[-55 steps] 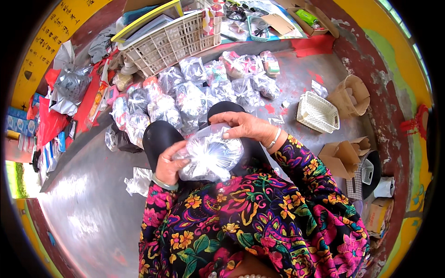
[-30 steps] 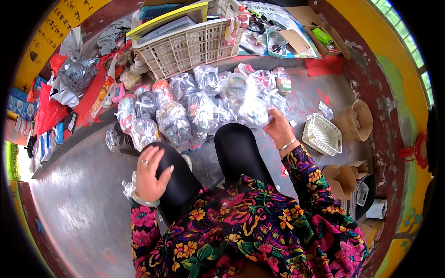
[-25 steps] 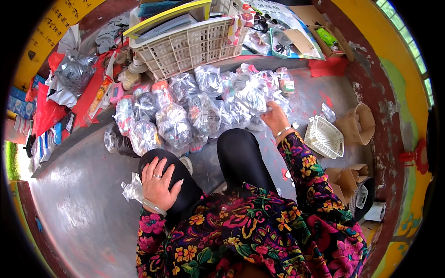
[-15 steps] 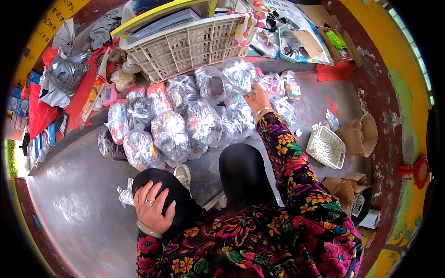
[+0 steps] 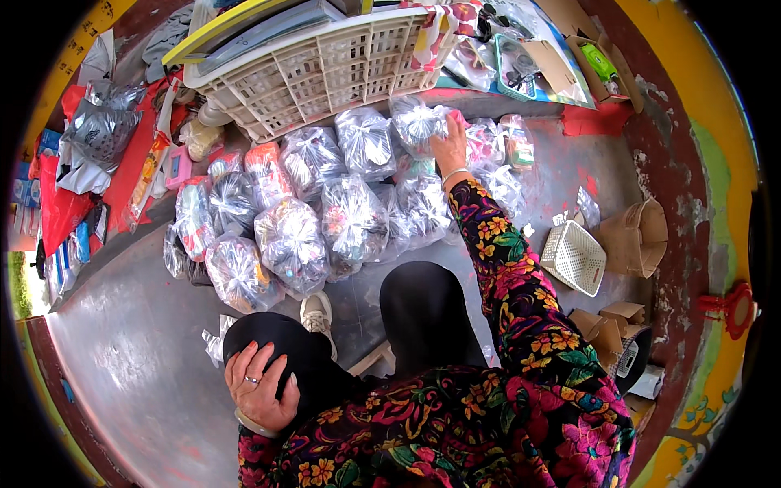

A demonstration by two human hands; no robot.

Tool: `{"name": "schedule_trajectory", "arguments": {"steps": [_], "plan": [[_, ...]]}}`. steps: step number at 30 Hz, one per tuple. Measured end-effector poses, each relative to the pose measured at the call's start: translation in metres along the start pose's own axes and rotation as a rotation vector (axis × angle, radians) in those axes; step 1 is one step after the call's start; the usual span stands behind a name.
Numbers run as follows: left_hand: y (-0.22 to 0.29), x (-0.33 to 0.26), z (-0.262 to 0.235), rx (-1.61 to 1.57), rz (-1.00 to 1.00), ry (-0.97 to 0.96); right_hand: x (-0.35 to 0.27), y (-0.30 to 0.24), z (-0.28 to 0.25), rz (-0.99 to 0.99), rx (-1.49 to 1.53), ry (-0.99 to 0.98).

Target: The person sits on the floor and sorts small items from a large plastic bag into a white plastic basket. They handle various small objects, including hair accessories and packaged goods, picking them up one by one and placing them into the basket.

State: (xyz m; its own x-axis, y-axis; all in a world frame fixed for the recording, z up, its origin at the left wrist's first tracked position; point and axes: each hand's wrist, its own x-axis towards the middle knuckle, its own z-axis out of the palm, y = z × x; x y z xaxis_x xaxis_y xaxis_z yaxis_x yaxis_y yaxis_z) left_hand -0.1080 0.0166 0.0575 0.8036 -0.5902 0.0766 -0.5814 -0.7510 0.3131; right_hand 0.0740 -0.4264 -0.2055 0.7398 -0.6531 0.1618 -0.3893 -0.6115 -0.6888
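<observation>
My right hand (image 5: 450, 152) reaches forward to a clear plastic bag (image 5: 418, 122) gathered at its top, in the back row before the crate. Its fingers are closed on the bag's right side, partly hidden by it. Similar filled bags stand close around it: one with dark contents (image 5: 364, 145) to its left and a pink-toned one (image 5: 486, 142) to its right. My left hand (image 5: 262, 385) lies on my left knee, fingers a little apart, holding nothing; it wears a ring and a bangle.
Behind the bags stands a big cream plastic crate (image 5: 317, 73). To the right are a small white basket (image 5: 574, 259) and a cardboard box (image 5: 636, 238). A grey bag (image 5: 102, 130) lies among red sheets at left. My shoe (image 5: 316, 313) is near the front bags.
My right hand has moved slightly up and away, along the bag's right side. The bag sits a little farther back among the others. My left hand stays on the knee.
</observation>
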Motion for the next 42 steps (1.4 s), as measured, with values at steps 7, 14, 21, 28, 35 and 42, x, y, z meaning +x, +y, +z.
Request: {"name": "schedule_trajectory", "arguments": {"steps": [7, 14, 21, 28, 35, 42], "plan": [[0.001, -0.002, -0.003, 0.02, -0.007, -0.006, -0.01, -0.046, 0.005, -0.227, -0.505, -0.486], [-0.001, -0.008, -0.004, 0.045, -0.024, 0.006, -0.028, -0.057, 0.011, -0.258, -0.682, -0.562], [-0.004, -0.006, -0.005, 0.029, -0.006, 0.044, -0.01, -0.057, 0.002, -0.224, -0.654, -0.64], [-0.007, -0.013, -0.004, -0.018, 0.005, 0.137, -0.033, -0.077, -0.016, -0.342, -0.459, -0.539], [-0.008, -0.023, -0.008, -0.098, 0.012, 0.184, -0.123, -0.116, -0.009, -0.762, -0.407, -0.998], [-0.009, -0.037, -0.006, -0.13, 0.049, 0.268, -0.115, -0.112, 0.016, -0.942, -0.314, -1.314]]}}
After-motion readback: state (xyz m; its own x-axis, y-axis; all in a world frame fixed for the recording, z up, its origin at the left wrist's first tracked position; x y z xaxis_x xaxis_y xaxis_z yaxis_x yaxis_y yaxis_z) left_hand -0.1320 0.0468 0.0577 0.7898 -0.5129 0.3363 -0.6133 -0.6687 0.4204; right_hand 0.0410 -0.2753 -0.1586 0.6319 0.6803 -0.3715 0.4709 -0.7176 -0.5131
